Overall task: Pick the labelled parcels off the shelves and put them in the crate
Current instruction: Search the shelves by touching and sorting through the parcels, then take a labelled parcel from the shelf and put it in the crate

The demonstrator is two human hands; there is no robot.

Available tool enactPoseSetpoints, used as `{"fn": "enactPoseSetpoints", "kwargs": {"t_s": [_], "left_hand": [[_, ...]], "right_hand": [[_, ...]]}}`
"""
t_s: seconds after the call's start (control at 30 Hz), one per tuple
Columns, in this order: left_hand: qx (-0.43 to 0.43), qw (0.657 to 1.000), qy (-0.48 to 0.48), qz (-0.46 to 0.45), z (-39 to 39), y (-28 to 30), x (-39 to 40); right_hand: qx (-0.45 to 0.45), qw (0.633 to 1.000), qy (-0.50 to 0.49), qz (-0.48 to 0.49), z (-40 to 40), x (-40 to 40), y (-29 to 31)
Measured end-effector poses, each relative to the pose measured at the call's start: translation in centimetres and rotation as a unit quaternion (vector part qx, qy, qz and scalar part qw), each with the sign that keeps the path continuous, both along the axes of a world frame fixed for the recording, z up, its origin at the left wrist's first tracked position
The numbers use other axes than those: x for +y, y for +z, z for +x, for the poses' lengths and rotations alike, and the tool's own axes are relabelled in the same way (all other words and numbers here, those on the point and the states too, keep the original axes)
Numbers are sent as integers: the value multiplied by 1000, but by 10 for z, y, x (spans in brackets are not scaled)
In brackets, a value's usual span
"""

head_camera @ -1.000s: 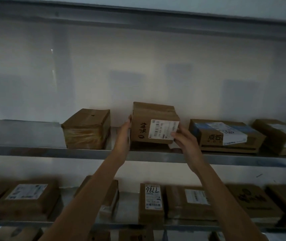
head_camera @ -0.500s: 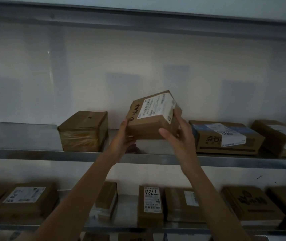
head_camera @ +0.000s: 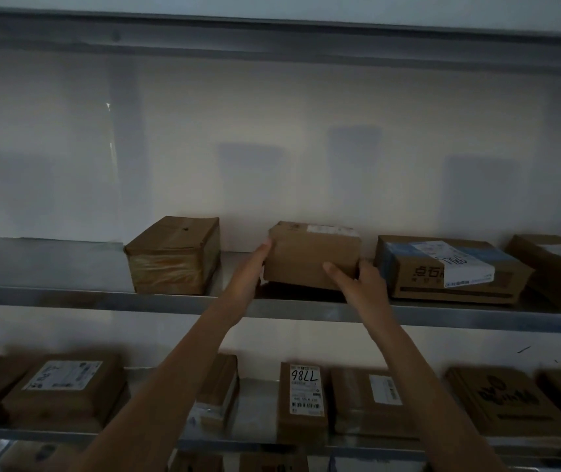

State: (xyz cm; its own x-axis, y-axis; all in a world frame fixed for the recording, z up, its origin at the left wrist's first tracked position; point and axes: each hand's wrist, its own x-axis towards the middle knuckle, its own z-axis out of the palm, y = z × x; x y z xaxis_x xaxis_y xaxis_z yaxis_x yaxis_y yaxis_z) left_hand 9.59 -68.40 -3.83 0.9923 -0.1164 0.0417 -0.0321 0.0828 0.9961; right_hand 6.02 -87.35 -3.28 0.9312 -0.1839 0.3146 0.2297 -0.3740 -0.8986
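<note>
A small brown cardboard parcel point(head_camera: 309, 253) is at the middle of the upper metal shelf point(head_camera: 68, 296), its white label now on the top face. My left hand point(head_camera: 252, 270) grips its left side. My right hand point(head_camera: 357, 281) holds its front right corner. The parcel's lower edge sits at the shelf surface or just above it; I cannot tell which. No crate is in view.
On the upper shelf stand a taped brown box point(head_camera: 173, 255) at left and two labelled boxes point(head_camera: 449, 267) point(head_camera: 558, 267) at right. The lower shelf holds several parcels, one marked 7786 point(head_camera: 303, 400). A shelf beam point(head_camera: 272, 39) runs overhead.
The parcel was lifted and tilted back so its label turned from the front to the top, then came back down to the shelf, both hands still on it.
</note>
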Motion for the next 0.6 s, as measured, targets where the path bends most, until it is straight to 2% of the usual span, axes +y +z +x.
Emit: {"fn": "enactPoseSetpoints", "kwargs": {"t_s": [0.07,0.17,0.3,0.33,0.4,0.47,0.53,0.6], "left_hand": [[-23,998,17,58,-7,2,-7],[-71,989,9,126,-16,7,-12],[-132,980,41,143,-35,5,-10],[-179,973,65,132,-44,3,-5],[-300,939,106,133,-66,3,11],[-371,902,156,153,-79,11,35],[-400,861,261,178,-78,20,64],[-375,832,366,183,-72,26,92]], "right_hand": [[36,999,8,-12,4,-8,-7],[40,999,-17,-31,2,-8,-8],[-100,988,-97,-64,-22,9,-10],[-153,978,-109,-92,-29,17,-11],[-256,953,-87,-133,-39,37,-13],[-293,945,-23,-144,-35,58,-13],[-256,957,54,-122,-28,86,-12],[-193,970,125,-75,-22,115,-11]]}}
